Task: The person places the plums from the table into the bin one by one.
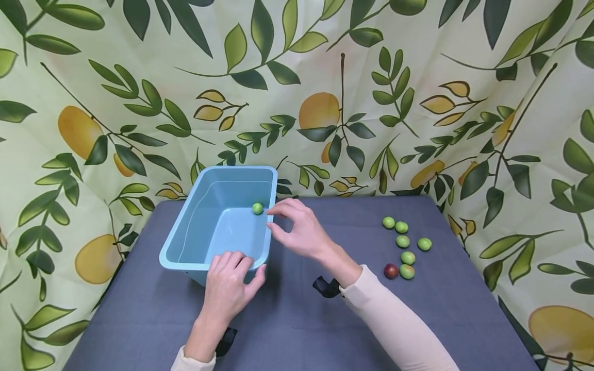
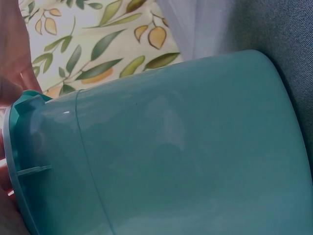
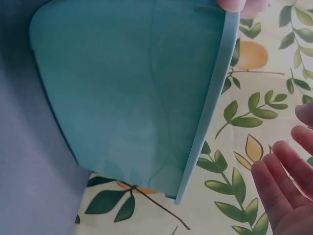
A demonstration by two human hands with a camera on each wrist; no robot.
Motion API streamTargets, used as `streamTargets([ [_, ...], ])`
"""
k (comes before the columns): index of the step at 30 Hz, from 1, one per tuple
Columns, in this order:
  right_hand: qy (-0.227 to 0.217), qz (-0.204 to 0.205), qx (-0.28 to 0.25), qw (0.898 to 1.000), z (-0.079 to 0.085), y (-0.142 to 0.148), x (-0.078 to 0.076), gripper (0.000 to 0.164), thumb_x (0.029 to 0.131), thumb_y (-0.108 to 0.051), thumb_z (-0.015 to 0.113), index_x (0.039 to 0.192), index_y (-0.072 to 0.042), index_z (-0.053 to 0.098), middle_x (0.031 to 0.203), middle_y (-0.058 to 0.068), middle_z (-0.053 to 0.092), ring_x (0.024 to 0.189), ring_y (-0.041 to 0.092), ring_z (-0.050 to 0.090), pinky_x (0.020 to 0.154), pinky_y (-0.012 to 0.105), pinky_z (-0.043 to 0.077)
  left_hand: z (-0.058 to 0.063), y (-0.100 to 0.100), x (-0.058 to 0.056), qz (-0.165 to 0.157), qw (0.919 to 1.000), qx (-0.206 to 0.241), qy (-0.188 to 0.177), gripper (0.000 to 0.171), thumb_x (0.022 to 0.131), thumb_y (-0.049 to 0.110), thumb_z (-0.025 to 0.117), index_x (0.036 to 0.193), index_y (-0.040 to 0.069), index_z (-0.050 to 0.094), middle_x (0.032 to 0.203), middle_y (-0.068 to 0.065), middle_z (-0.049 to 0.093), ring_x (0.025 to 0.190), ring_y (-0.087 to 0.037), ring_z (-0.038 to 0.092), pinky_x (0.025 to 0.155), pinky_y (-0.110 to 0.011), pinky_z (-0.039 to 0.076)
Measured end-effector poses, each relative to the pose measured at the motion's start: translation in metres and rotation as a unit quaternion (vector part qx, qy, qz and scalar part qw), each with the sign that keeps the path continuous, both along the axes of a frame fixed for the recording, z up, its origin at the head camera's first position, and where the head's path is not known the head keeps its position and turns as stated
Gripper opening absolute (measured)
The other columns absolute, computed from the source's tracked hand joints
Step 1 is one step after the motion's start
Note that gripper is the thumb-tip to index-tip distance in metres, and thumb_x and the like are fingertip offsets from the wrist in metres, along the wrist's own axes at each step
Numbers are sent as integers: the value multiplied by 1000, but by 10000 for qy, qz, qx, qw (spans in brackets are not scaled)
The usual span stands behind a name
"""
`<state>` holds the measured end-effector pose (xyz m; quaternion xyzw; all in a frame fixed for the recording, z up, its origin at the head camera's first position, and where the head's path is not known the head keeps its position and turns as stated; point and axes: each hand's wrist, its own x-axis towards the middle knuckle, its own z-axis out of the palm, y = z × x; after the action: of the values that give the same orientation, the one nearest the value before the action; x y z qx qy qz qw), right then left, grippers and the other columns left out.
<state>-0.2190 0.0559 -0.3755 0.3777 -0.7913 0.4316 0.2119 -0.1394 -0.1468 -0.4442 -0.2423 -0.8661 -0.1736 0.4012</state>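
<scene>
A light blue plastic tub (image 1: 183, 232) stands on the left of the table. My left hand (image 1: 227, 288) grips its near rim, fingers curled over the edge; the left wrist view has the tub's outer wall (image 2: 171, 142) filling most of it. Over the right rim reaches my right hand (image 1: 297, 226), thumb and fingers apart with nothing between them. Just left of those fingertips, a small round green fruit (image 1: 257, 208) shows within the tub. In the right wrist view, the fingers of the right hand (image 3: 286, 181) are spread loosely beyond the rim (image 3: 205, 117).
Several small green fruits (image 1: 402, 241) lie loosely grouped on the right of the dark cloth-covered table (image 1: 315, 319). Beside them is one dark red fruit (image 1: 391, 271). A leaf-patterned curtain (image 1: 362, 103) hangs behind and around the table.
</scene>
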Motion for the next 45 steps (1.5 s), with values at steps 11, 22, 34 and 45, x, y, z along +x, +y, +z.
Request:
streamTargets([
  [11, 42, -382, 848, 9957, -2, 23, 4, 20, 89, -16, 72, 108, -9, 75, 109, 3, 68, 105, 20, 61, 88, 37, 52, 0, 0, 0, -1, 10000, 40, 30, 39, 96, 38, 52, 78, 7, 69, 74, -4, 58, 65, -25, 52, 60, -41, 40],
  [22, -238, -867, 2013, 9754, -31, 57, -3, 19, 90, -16, 71, 108, -13, 75, 110, 0, 67, 102, 20, 60, 74, 37, 54, -1, 1, 0, -2, 10000, 78, 46, 33, 92, 33, 57, 77, 7, 70, 73, -4, 58, 65, -25, 53, 61, -42, 40],
  [34, -599, -1241, 2334, 9626, -60, 99, 4, 20, 89, -17, 74, 108, -13, 75, 111, 1, 67, 99, 21, 61, 68, 34, 52, 0, 2, 1, -43, 9998, 135, 112, 29, 90, 31, 58, 77, 8, 70, 74, -3, 59, 65, -24, 53, 60, -42, 40],
  [45, -770, -1660, 2346, 9547, -69, 137, 16, 23, 87, -17, 76, 109, -10, 75, 110, 4, 68, 101, 25, 63, 75, 43, 55, -1, 2, 0, -39, 9998, 169, 138, 34, 93, 34, 55, 76, 8, 69, 73, -4, 58, 64, -25, 52, 60, -41, 39],
])
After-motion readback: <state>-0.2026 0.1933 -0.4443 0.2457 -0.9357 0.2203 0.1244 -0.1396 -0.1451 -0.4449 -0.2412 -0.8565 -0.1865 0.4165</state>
